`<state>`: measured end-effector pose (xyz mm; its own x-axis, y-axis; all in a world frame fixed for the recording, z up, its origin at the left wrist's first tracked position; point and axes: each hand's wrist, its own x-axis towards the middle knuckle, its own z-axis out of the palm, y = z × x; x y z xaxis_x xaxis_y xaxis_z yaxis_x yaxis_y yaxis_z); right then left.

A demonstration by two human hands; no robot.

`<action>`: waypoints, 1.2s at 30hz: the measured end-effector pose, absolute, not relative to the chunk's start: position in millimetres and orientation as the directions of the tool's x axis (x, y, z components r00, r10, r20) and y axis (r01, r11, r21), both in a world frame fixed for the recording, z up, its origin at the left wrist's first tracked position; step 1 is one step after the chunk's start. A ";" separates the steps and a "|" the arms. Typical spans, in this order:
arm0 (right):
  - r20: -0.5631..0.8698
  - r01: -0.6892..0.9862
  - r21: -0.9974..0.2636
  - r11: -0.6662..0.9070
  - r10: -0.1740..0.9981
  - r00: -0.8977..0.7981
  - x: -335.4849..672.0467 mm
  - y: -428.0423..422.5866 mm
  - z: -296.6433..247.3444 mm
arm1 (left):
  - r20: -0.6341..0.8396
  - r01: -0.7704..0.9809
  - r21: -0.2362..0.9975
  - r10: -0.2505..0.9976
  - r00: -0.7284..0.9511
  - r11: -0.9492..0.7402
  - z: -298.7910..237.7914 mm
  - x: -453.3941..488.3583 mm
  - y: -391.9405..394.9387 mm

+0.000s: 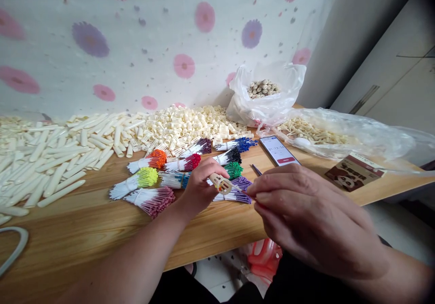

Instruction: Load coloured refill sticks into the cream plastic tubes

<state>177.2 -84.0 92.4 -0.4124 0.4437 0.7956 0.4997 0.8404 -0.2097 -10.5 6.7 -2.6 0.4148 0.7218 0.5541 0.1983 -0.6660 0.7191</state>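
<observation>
1 slotted cream piece (222, 184) is left of the phone (277, 149), on its near side, gripped in the left hand (202, 179); the right hand (302, 209) pinches a thin stick (242, 190) toward the piece. Steadying the piece and keeping the stick straight should help avoid bending.

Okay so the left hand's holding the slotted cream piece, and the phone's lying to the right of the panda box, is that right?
Not quite: the phone lies to the left of the panda box, as the head view shows. The left hand does hold the slotted cream piece.
</observation>
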 end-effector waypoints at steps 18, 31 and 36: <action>0.820 0.582 -0.296 0.758 0.514 -0.251 172.5 -53.5 49.7 | 0.690 0.364 0.526 0.636 0.346 -0.769 2.7 -15.6 2.7; 0.721 0.460 -0.568 0.682 0.682 -0.120 169.6 -46.9 42.1 | 0.772 0.419 0.430 0.566 0.288 -0.800 1.1 -14.3 4.5; 0.577 0.265 -0.773 0.576 0.812 -0.084 166.1 -47.9 37.2 | 0.807 0.427 0.403 0.534 0.251 -0.810 0.3 -13.8 5.4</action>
<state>166.1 -47.9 37.2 -0.0842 0.8125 0.5769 0.2649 0.5764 -0.7731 -13.8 5.4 0.3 0.2506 0.5342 0.8074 0.4269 -0.8095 0.4031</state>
